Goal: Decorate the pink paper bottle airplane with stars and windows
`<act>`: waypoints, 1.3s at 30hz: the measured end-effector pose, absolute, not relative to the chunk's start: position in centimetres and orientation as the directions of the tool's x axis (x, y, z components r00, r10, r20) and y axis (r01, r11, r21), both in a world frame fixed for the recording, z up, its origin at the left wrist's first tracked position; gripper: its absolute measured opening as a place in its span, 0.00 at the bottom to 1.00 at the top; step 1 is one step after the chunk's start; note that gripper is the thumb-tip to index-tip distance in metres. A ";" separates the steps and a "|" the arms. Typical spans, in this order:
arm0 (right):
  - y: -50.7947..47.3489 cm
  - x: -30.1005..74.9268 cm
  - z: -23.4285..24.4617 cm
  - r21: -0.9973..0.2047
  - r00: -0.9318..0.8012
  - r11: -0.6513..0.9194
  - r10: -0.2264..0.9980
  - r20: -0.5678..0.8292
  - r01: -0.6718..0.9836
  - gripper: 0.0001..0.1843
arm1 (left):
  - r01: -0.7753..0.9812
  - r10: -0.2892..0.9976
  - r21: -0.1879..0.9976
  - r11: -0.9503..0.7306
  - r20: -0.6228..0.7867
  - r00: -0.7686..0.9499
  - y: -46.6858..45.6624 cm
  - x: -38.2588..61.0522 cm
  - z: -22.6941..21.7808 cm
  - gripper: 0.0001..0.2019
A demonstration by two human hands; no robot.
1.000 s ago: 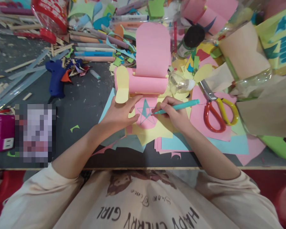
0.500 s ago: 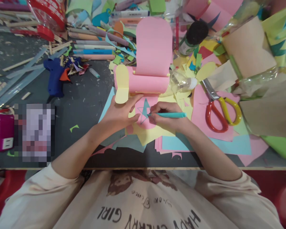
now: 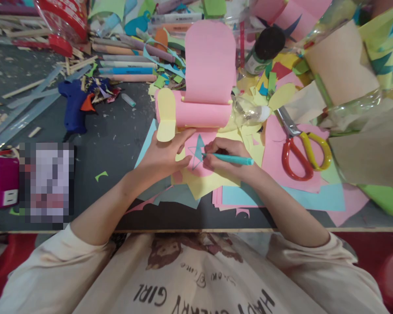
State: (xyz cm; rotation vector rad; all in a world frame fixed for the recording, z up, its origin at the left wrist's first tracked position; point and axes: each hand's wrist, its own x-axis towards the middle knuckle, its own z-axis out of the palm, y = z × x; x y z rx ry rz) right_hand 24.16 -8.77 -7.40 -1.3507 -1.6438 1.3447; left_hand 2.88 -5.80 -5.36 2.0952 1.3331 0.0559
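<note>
My right hand is closed round a teal marker, its tip against a star drawing on the pink paper flap. Teal fills the star's upper and right parts; the left part shows only outline. My left hand lies with fingers apart on the left side of the flap, thumb and forefinger framing the star. Just beyond sits a pink paper roll with a tall rounded pink piece rising behind it. A yellow paper strip bends over the roll's left end, by my left fingers.
Red-and-yellow-handled scissors lie on pink paper to the right. A blue glue gun rests at left, near a row of markers. Beyond are a dark-lidded jar, paper scraps and wooden sticks. The table edge runs before me.
The marker's tip has shifted slightly left on the star, and its rear end sits a little lower. My left hand stays in place on the flap.
</note>
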 end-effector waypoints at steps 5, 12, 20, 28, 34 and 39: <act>-8.8 24.1 -7.3 -0.944 -0.248 -0.054 0.959 -0.140 0.324 0.07 | 0.796 0.828 0.531 -0.290 -0.279 0.487 -5.8 2.8 -5.4 0.29; -8.8 24.1 -7.4 -0.938 -0.240 -0.005 0.966 -0.095 0.348 0.06 | 0.796 0.824 0.540 -0.274 -0.294 0.483 -5.8 2.9 -5.4 0.30; -8.7 24.2 -6.9 -0.929 -0.264 -0.006 0.958 -0.112 0.370 0.08 | 0.806 0.819 0.535 -0.252 -0.325 0.473 -5.7 3.0 -5.0 0.31; -9.0 24.0 -7.5 -0.936 -0.182 0.000 0.981 -0.069 0.353 0.07 | 0.799 0.825 0.536 -0.271 -0.298 0.480 -5.7 2.9 -5.4 0.31; -8.6 24.1 -7.3 -0.988 -0.098 -0.057 0.993 -0.072 0.147 0.12 | 0.806 0.827 0.532 -0.259 -0.309 0.470 -5.8 3.0 -5.3 0.31; -8.3 24.2 -7.3 -0.973 -0.201 0.028 0.979 -0.020 0.230 0.06 | 0.799 0.834 0.535 -0.275 -0.281 0.474 -5.9 2.9 -5.4 0.30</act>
